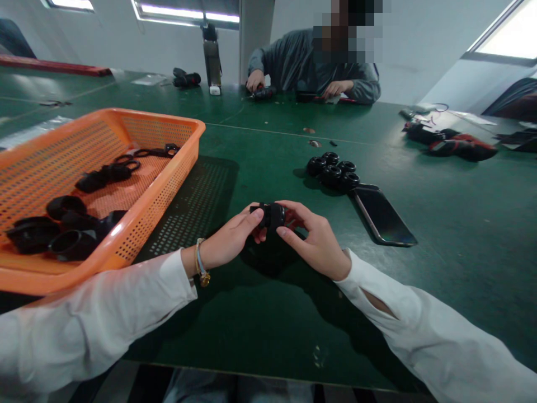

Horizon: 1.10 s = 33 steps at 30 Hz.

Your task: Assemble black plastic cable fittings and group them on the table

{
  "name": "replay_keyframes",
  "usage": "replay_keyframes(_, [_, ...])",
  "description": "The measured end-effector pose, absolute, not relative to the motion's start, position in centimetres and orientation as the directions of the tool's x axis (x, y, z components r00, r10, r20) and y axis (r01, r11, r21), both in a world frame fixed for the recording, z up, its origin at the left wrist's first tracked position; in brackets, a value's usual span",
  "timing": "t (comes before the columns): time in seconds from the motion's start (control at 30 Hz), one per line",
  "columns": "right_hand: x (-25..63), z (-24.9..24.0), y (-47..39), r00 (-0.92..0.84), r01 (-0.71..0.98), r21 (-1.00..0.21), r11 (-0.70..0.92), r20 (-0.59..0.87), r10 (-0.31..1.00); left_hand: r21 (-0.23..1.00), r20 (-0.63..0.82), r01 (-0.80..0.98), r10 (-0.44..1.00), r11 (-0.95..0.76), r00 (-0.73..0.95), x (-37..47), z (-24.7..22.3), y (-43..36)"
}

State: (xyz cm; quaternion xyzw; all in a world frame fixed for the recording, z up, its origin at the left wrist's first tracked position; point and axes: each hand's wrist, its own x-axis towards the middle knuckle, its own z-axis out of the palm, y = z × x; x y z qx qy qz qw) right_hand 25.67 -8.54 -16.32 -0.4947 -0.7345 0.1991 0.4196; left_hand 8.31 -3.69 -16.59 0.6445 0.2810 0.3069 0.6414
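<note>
Between my two hands, just above the green table, is a small black cylindrical part (273, 215), apparently plastic. My left hand (232, 235) is closed on its left end, thumb on top. The fingers and thumb of my right hand (308, 235) curl around its right end, which looks like a ring or cap. The far fingers are partly hidden behind the part. Beyond my right hand stands a cluster of several black round parts with open tops (333, 171). A dark-screened phone (384, 215) lies against them.
An orange perforated basket (157, 215) on the left holds several black parts (75, 226). Across the green table (260, 336) a person in grey (289, 64) handles a black tool (263, 93). Black-and-red items (453, 143) lie at the right; a black power tool (187, 78) lies far back.
</note>
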Motion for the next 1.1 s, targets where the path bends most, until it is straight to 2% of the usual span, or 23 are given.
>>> replay_keyframes(0.83, [25.64,-16.37,-8.56,-0.16,0.569,-0.703,0.427,0.414,0.896,0.998,0.049,0.005,0.743,-0.07,0.667,8.36,-16.35,-3.6])
replay_keyframes(1.1, [25.63,-16.27,-8.57,-0.165,0.577,-0.698,0.424,0.409,0.897,0.999,0.045,-0.02,0.754,-0.042,0.655,8.4,-16.35,-3.55])
